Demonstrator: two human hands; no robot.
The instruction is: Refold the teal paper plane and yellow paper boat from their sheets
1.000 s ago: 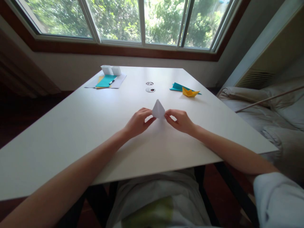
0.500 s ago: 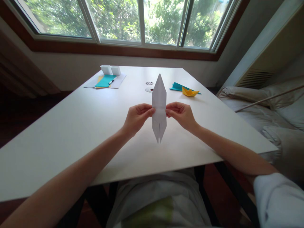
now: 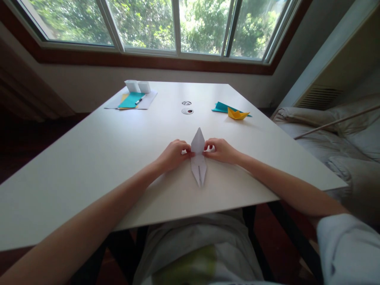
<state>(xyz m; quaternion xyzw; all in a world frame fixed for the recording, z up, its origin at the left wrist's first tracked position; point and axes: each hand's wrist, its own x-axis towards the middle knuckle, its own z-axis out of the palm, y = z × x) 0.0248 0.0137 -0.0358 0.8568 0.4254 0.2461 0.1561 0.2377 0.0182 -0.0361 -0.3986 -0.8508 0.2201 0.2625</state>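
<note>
A folded white paper, pointed at its far end and split into two narrow points at its near end, is at the front middle of the table. My left hand pinches its left edge about halfway along. On the opposite edge, the fingers of my right hand are closed on the paper too. The near half lies low against the tabletop, while the far half tilts upward. Where the fingertips meet the paper is partly hidden.
On the white table, a yellow paper boat sits by a teal folded paper at the right. Teal sheets, a pen and white folded pieces lie far left. Two round cable-hole fittings are at centre.
Both hands have lowered the white paper from upright in the air down to the tabletop. Its far half now leans at an angle to the near half.
</note>
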